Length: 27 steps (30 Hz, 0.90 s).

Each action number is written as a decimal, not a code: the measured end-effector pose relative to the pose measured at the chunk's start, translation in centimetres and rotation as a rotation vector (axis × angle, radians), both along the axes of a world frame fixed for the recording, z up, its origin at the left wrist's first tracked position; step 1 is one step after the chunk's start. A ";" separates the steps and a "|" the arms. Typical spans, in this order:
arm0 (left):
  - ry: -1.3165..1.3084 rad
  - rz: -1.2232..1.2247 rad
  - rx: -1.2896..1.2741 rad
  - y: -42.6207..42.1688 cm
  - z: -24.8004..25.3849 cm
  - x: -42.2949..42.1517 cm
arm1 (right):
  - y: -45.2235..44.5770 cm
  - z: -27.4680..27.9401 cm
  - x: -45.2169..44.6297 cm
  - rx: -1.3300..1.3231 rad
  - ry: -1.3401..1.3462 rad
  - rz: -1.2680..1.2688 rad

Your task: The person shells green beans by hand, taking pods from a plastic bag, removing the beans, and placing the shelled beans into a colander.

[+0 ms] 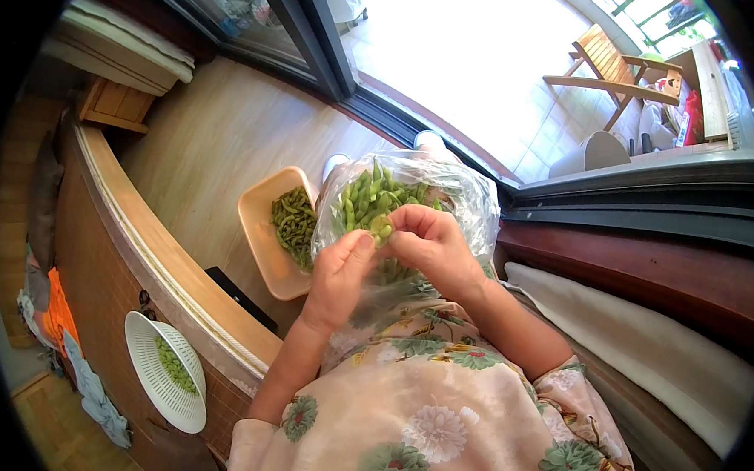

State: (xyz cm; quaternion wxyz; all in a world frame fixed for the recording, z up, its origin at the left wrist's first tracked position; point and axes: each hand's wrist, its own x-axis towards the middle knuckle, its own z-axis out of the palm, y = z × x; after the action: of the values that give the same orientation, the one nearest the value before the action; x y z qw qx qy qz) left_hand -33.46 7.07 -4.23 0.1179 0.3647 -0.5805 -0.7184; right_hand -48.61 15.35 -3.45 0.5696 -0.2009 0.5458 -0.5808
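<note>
My left hand [342,272] and my right hand [438,249] meet over my lap. Between their fingertips is a green soybean pod [382,228], pinched from both sides. Right beneath them a clear plastic bag [473,189] lies open on my lap, with many whole green soybean pods [369,194] in it. To the left of the bag, a peach-coloured plastic basin [257,202] on the floor holds a heap of darker pods [293,224]. A white colander [144,361] with shelled green beans [174,366] stands on the brown-covered seat to my left.
The brown seat with its wooden edge [180,251] curves along my left side. Ahead is a dark sliding-door frame [323,41], with a wooden chair [606,60] beyond it. A pale folded cloth [636,334] lies at my right.
</note>
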 end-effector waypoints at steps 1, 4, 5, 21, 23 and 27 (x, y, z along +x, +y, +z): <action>0.024 0.016 0.056 0.0 0.2 -0.1 | 0.0 -0.1 0.0 -0.002 -0.002 0.005; 0.085 0.010 0.179 -0.2 -0.1 0.1 | 0.0 -0.2 -0.1 0.000 -0.011 0.022; 0.104 0.000 0.211 -0.4 -0.3 0.3 | 0.0 -0.1 -0.2 0.007 -0.014 0.031; 0.227 -0.004 0.499 -0.7 -0.6 0.3 | 0.0 -0.2 -1.0 0.030 -0.193 0.061; 0.188 -0.007 0.448 -0.7 -0.7 0.3 | 0.0 -0.6 -1.0 0.021 -0.208 0.061; 0.139 -0.004 0.379 -0.6 -0.4 0.2 | 0.0 -0.9 -1.2 0.016 -0.197 0.065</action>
State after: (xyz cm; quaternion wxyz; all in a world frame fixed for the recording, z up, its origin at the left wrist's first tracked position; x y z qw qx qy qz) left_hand -33.31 6.50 -4.62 0.0853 0.3287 -0.4261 -0.8385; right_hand -49.78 15.33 -4.37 0.6408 -0.1558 0.4846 -0.5747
